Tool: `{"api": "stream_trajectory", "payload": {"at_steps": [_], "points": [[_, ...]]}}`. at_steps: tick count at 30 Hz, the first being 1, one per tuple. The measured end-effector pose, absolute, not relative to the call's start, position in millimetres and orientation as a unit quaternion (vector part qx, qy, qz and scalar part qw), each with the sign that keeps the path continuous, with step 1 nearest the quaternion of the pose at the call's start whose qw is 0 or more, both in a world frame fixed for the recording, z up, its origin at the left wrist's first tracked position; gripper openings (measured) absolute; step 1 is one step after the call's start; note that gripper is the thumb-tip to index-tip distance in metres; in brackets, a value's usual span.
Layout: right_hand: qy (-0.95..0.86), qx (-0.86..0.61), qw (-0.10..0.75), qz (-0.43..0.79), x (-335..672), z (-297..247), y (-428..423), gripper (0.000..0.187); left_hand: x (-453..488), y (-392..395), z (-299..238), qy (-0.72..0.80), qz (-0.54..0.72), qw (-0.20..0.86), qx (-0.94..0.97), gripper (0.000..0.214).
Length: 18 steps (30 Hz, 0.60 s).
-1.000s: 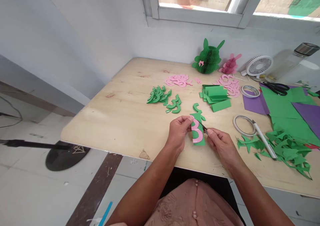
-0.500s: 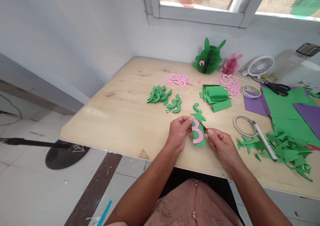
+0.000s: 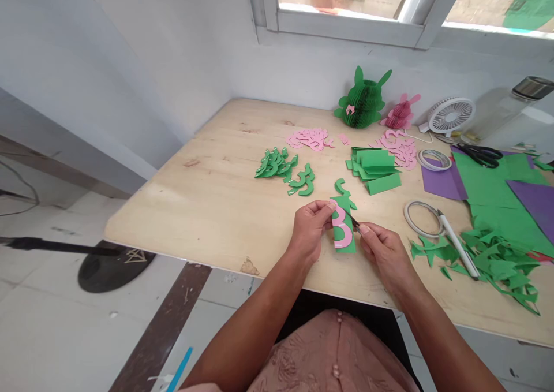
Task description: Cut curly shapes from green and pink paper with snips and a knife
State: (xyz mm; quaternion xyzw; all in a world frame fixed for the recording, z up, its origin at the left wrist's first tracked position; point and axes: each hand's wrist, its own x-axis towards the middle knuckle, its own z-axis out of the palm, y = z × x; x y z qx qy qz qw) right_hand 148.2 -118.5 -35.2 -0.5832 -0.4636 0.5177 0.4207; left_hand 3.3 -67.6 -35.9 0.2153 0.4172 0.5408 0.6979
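Between thumb and fingers, my left hand [image 3: 314, 224] pinches the top of a green paper strip [image 3: 350, 241]. A pink paper cutout [image 3: 343, 233] shaped like a 3 lies over that strip. My right hand [image 3: 381, 245] is closed on what look like small scissors [image 3: 354, 221]; their handles are hidden in the fingers. The dark, narrow blade reaches the strip's right side, close to the pink edge. Just beyond the strip is a curved green cutout [image 3: 340, 186]. Left of it, more green cutouts [image 3: 276, 164] are heaped together.
Folded green papers [image 3: 374, 164] and pink cutouts [image 3: 308, 138] lie farther back. On the right are tape rolls [image 3: 422, 233], a white marker [image 3: 459, 245], green scraps [image 3: 504, 262] and black scissors [image 3: 480, 154]. A green paper figure [image 3: 366, 103] and a fan [image 3: 450, 116] stand by the wall.
Both hands stay in nearly the same place, with the same hold on the strip and the dark tool. The view has shifted only slightly.
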Motion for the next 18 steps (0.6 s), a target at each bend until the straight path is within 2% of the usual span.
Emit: {"api": "stream_trajectory", "payload": {"at_steps": [18], "points": [[-0.466,-0.59,0.426,0.503,146.3,-34.4,-117.9,0.037,3.2,-67.3,-36.1,0.413,0.543,0.698,0.218,0.026]]}}
